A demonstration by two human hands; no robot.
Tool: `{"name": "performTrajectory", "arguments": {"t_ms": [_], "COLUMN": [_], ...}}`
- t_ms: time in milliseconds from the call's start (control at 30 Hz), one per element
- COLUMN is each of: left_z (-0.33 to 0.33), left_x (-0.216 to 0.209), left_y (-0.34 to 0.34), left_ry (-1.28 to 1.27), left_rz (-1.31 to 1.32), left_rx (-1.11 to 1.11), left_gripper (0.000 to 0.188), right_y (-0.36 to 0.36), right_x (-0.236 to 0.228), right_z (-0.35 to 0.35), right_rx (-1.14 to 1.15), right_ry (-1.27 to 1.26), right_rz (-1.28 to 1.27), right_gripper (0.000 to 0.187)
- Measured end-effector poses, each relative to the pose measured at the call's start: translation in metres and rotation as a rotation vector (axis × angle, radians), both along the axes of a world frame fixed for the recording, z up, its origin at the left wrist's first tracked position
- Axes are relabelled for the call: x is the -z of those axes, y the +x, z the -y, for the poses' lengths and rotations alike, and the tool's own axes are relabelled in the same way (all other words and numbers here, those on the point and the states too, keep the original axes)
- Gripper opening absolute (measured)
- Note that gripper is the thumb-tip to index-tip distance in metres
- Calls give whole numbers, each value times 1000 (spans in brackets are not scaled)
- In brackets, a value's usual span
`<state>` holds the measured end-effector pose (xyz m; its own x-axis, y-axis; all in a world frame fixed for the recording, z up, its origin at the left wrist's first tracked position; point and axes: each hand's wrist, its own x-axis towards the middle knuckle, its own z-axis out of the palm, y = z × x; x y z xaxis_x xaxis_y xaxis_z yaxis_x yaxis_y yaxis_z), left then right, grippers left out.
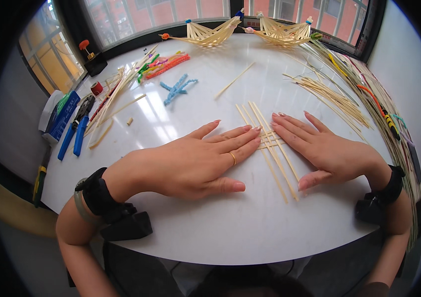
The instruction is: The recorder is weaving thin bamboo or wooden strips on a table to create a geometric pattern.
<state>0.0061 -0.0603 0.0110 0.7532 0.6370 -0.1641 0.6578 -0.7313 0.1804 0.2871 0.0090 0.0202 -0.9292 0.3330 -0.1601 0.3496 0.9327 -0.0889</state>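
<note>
Now straight down onto the crossed strips (270, 145) — lying flat on the white table (195, 237), just right of the middle, in a small open lattice, trailing long ends toward the near edge. Touched on one side by the fingertips of the left hand (193, 161), stretched flat, palm down, closed on nothing. Met on the other side by the right hand (317, 151), equally flat and uncurled, gripping nothing either, with thumb laid close by the lower end of the outermost strip (291, 166). Cannot tell the lie of the short ends beneath the fingers, nor the pressure.

Plenty to watch for here! Could slide apart at the crossings if pushed unevenly from the two sides, with no tie visible at the middle. Could skew out of square if nudged by that thumb. Could spring up, too, if released suddenly — thin, light-looking, on a smooth, shiny top. Might also crack if bent too hard.

Further out, beyond the fingertips: a lone strip (235, 80), then, leftward, fuzzy blue stems (174, 90) and a heap of brighter stems (168, 67). Off to the right, a loose bundle of strips (331, 101); far left, blue-handled pliers (79, 131) beside a blue box (62, 119). And by the window (166, 17), two woven, boat-shaped pieces (205, 33), tipped with colour.
</note>
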Motion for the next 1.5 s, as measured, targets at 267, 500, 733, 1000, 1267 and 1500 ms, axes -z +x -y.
{"name": "performTrajectory", "arguments": {"t_ms": [267,500,733,1000,1267,1500], "left_z": [-7,-17,-15,-2,-3,5], "left_x": [-3,-7,-23,-28,-18,-28], "left_y": [6,2,2,10,13,20], "left_ry": [30,-263,-535,-823,-857,-951], "left_rz": [508,824,904,766,831,761], "left_rx": [-316,-649,-729,-660,-582,-581], "left_gripper": [51,38,36,32,26,28], "right_y": [-6,-7,-7,-16,-18,-17], "right_x": [12,-6,-21,-22,-25,-26], "right_z": [-12,-18,-12,5,10,13], "right_rx": [282,494,491,278,450,498], "right_ry": [-140,-626,-825,-700,-817,-845], "right_rz": [-453,-429,-459,-542,-555,-515], "right_gripper": [40,34,32,29,17,21]}}
